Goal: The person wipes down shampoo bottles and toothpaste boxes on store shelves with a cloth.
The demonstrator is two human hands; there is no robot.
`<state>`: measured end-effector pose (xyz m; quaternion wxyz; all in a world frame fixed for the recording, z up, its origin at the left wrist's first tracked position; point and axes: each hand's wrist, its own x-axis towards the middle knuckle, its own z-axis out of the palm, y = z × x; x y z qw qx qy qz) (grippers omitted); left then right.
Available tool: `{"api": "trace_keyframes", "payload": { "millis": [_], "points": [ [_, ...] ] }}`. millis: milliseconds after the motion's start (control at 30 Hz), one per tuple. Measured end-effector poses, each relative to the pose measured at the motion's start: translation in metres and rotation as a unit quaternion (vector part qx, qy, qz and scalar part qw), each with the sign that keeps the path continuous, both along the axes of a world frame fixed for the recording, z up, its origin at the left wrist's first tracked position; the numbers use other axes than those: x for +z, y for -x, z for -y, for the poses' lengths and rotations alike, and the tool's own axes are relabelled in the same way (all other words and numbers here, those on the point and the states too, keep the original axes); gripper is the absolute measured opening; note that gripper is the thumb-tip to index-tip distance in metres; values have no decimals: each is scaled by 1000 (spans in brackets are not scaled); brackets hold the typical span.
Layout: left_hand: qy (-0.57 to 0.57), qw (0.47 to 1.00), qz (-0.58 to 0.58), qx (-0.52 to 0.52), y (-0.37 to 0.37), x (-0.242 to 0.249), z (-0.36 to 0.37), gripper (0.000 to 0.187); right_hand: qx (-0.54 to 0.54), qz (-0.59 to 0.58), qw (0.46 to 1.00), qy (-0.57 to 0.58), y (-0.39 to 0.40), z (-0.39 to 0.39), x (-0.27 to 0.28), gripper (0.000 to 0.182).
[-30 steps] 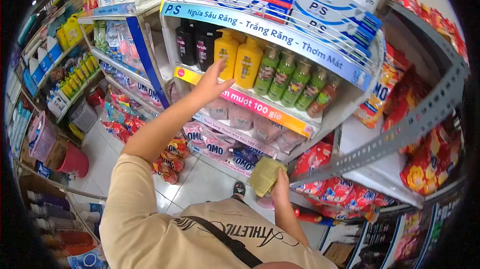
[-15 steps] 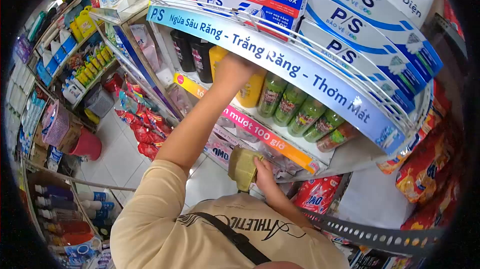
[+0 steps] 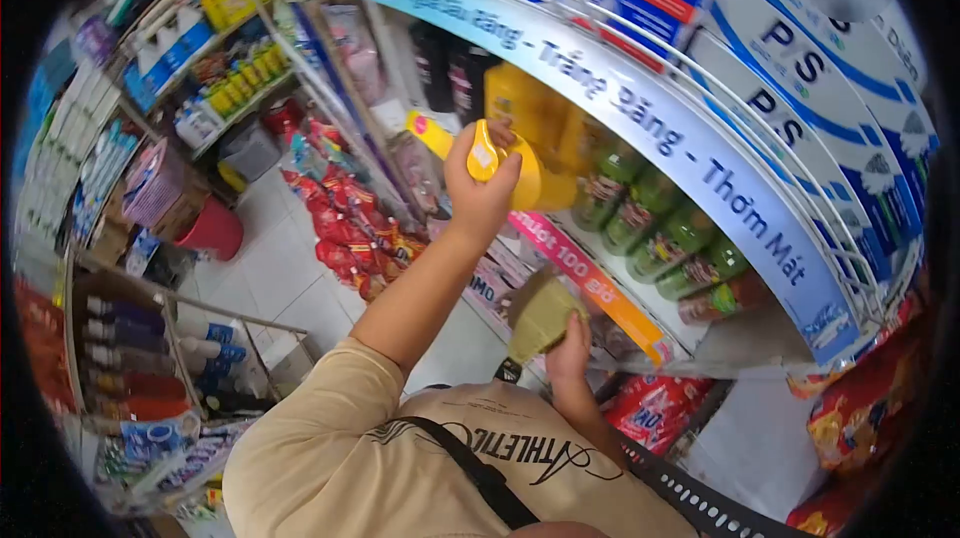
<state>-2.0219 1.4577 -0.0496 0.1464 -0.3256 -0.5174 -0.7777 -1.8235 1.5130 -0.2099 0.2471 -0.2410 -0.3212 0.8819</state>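
My left hand (image 3: 478, 188) is closed around the top of a yellow bottle (image 3: 541, 181). The bottle is tilted on its side in front of the shelf's edge, its cap end toward me. Behind it, more yellow bottles (image 3: 512, 90) stand on the shelf. Lower down, near my shirt, my right hand (image 3: 570, 350) grips a folded olive-green cloth (image 3: 543, 314). Green bottles (image 3: 655, 228) are lined up to the right of the yellow ones, and dark bottles (image 3: 468, 83) stand to their left.
P/S toothpaste boxes (image 3: 790, 48) are stacked above, behind a wire rail and a blue sign strip (image 3: 600, 118). Red packets (image 3: 350, 228) hang at the left, over the tiled floor (image 3: 285, 273). A red OMO bag (image 3: 655, 408) lies low on the right.
My left hand has drawn the yellow bottle out from the shelf toward me and tipped it. My right hand still holds the cloth. The whole view has shifted and blurred slightly.
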Motion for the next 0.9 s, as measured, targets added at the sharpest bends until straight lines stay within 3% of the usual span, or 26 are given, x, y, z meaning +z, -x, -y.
{"api": "trace_keyframes", "payload": {
  "millis": [100,233,333,433,533,567,600,700,800,900],
  "points": [
    [-97,995,-3,-26,-25,23,41,28,-4,-57,997,-59,2,7,12,38],
    [40,991,-125,13,-57,46,108,29,-57,-118,991,-20,13,18,18,42],
    [179,977,-110,44,-91,47,141,27,27,-135,987,-88,23,37,25,45],
    [255,962,-54,80,-117,22,157,26,188,-184,945,-192,21,78,43,57],
    [298,935,-33,192,-135,-5,181,30,305,-216,879,-295,8,113,72,63],
    [274,939,-2,206,-140,-8,189,30,315,-258,857,-317,5,116,58,65],
    [228,949,66,209,-146,-13,195,29,289,-284,822,-399,3,120,63,61],
    [248,936,18,248,-163,-7,215,30,237,-324,677,-617,-6,124,95,53],
    [252,938,-77,225,-193,20,219,28,261,-367,755,-476,-6,134,102,56],
    [266,941,-170,119,-211,47,221,25,411,-278,833,-246,-2,130,90,59]
  ]
}}
